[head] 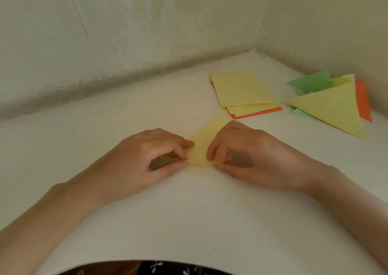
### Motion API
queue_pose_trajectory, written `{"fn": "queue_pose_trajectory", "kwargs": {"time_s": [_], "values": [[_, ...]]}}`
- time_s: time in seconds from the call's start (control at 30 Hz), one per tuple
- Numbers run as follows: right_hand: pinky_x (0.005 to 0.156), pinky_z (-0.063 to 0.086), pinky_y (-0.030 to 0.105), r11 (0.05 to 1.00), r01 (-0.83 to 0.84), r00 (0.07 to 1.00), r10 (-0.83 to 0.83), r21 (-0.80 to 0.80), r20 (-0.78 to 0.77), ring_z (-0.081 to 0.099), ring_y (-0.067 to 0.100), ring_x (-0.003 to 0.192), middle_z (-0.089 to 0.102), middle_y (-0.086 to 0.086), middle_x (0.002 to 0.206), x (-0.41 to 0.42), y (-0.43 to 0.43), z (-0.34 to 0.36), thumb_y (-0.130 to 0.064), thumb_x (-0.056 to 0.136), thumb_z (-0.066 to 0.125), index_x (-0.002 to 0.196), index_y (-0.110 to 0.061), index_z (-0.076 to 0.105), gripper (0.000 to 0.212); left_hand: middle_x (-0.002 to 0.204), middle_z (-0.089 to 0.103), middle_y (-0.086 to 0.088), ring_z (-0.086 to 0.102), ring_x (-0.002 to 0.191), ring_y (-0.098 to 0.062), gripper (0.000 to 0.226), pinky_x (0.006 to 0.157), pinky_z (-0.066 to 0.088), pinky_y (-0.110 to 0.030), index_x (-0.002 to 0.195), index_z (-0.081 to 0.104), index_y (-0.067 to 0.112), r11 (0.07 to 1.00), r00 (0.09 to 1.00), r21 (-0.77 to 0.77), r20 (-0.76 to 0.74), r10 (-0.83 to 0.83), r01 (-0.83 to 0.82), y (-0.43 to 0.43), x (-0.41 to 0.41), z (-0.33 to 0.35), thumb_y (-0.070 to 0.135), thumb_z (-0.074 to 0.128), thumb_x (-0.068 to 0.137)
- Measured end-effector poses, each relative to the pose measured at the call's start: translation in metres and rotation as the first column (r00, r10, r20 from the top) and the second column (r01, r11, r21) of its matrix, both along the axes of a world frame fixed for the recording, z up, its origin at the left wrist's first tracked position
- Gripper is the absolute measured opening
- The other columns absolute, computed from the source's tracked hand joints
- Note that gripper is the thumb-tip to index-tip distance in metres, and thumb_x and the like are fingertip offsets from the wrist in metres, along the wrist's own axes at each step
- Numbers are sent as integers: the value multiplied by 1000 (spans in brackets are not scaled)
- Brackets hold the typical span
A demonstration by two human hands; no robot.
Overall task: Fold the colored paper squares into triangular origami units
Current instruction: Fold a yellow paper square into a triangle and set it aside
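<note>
A yellow paper square (201, 146) lies on the white table between my hands, its far corner pointing toward the paper stack. My left hand (151, 155) pinches its near left edge between thumb and fingers. My right hand (243, 155) pinches the near right edge the same way. The near edge is lifted a little off the table. Much of the sheet is hidden under my fingers.
A stack of flat yellow and orange squares (241, 90) lies behind my right hand. Folded triangles in yellow (331, 107), green (310, 81) and orange (363, 100) are piled at the far right by the wall corner. Walls close the table (189, 211) at the back and right.
</note>
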State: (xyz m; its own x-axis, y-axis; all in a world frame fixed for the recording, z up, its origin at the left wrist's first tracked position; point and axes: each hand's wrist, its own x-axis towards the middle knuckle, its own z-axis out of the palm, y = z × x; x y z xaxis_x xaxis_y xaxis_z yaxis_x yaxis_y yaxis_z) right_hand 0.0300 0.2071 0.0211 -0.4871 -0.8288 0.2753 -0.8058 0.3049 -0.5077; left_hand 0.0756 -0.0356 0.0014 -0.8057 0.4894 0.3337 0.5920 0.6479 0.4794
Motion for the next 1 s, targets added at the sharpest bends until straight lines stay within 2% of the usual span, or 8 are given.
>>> {"fn": "queue_pose_trajectory", "kwargs": {"time_s": [0.1,0.27,0.37,0.5,0.67,0.8,0.9,1.0], "values": [[70,47,32,998,38,996,-34,-47,86,55,11,88,63,-6,94,4,-3,-2,-3,81,60,76,-14,50,15,112,62,24,54,109,9,12,89,46,-20,86,56,34,1000,1000,6,19,12,-12,1,0,1,45,52,86],[72,45,36,988,140,953,-117,-63,279,52,19,78,55,-9,87,5,-3,2,-15,84,58,86,-31,47,19,104,69,15,55,103,16,15,84,43,-5,86,60,21,985,994,154,96,58,-73,5,2,2,35,57,90],[64,43,23,995,101,971,-104,23,213,50,15,72,53,-9,80,1,2,5,-17,84,60,88,-30,56,15,101,70,11,55,104,17,15,84,45,-8,85,56,25,989,995,132,86,53,-64,4,2,2,39,53,91],[63,37,10,994,52,985,-66,94,160,51,5,69,54,-16,76,-6,10,8,-17,83,65,82,-14,67,4,107,67,14,50,112,16,17,91,43,-10,81,54,32,999,997,43,74,15,-18,0,0,3,49,53,82],[71,40,19,979,101,986,-122,179,115,52,7,82,56,-14,79,-13,22,10,-41,80,62,75,-24,62,17,115,59,33,45,120,12,23,98,36,-10,81,60,31,998,981,57,191,-31,20,-5,-1,6,54,57,76],[75,38,22,976,129,990,-137,173,36,51,9,79,56,-13,77,-7,16,16,-57,77,54,81,-23,65,36,120,55,36,44,122,11,26,101,33,-11,84,63,34,995,952,96,303,-40,11,-7,-2,7,57,59,71],[65,45,31,984,159,969,-139,83,-205,51,13,70,56,-7,77,10,-16,4,-52,82,53,93,-17,64,38,113,61,28,47,113,18,26,94,33,-3,81,62,35,996,962,89,272,0,-25,-5,-2,6,57,57,70],[57,43,33,991,125,959,-107,49,-263,48,15,68,53,-3,76,19,-37,-11,-35,88,52,85,-12,62,26,117,57,23,47,111,20,26,91,31,0,80,62,34,997,961,78,276,1,-23,-6,-2,6,58,59,70]]}}
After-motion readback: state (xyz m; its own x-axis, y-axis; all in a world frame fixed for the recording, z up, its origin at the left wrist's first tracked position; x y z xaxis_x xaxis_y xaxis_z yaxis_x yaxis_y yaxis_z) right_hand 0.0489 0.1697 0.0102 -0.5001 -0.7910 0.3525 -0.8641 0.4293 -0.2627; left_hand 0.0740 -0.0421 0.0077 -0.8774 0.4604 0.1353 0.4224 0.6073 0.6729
